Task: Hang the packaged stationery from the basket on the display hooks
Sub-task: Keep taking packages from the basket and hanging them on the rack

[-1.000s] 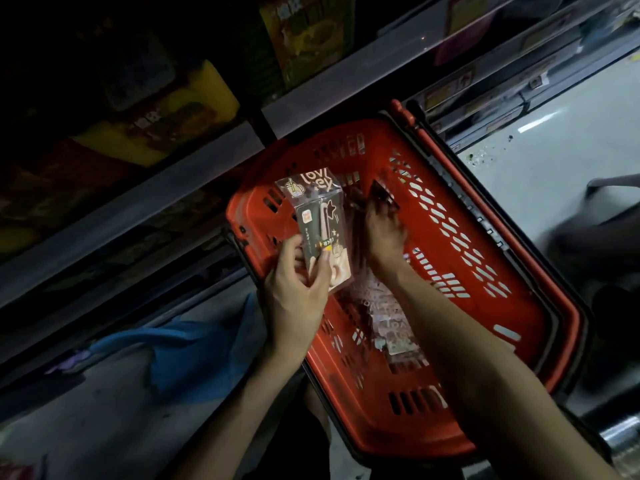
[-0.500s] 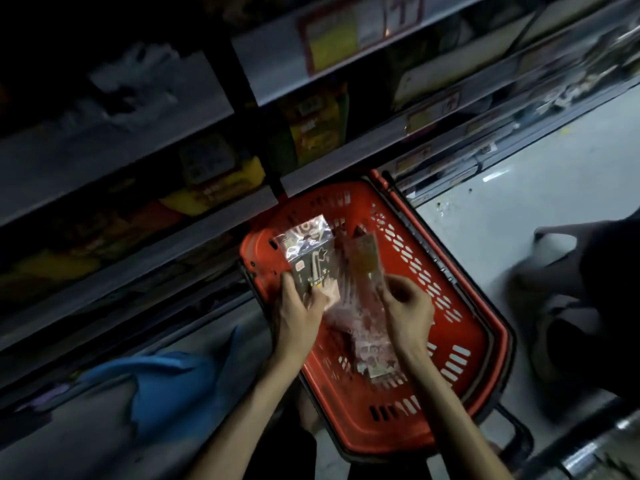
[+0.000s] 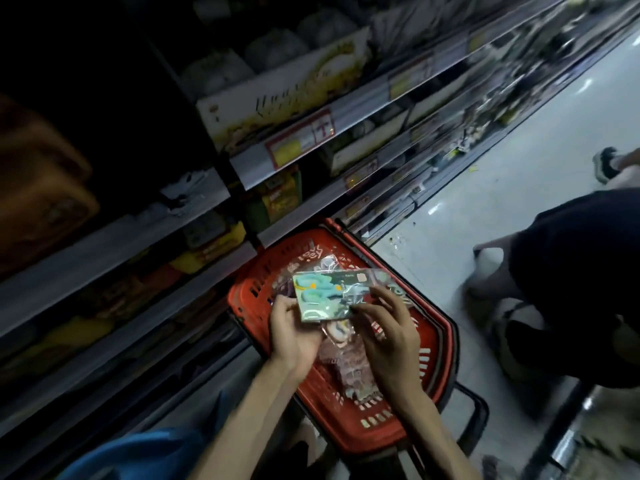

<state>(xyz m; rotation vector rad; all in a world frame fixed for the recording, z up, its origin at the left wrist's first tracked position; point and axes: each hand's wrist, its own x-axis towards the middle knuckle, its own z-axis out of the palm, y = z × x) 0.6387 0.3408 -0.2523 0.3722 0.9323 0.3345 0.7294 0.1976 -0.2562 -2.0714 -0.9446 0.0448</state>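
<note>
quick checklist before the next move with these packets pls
1. Packet held: ok, left hand and right hand both hold the teal-printed packet above the red basket.
2. Single packet in the grip: cannot tell, clear wrappers show behind it.
3. Hang hole located: cannot tell, too blurred.
4. Sight of display hooks: not ok, only shelves show.
5. Stock left: ok, more packets lie in the basket.
6. Room on the right: not ok, another person is close by the basket.
</note>
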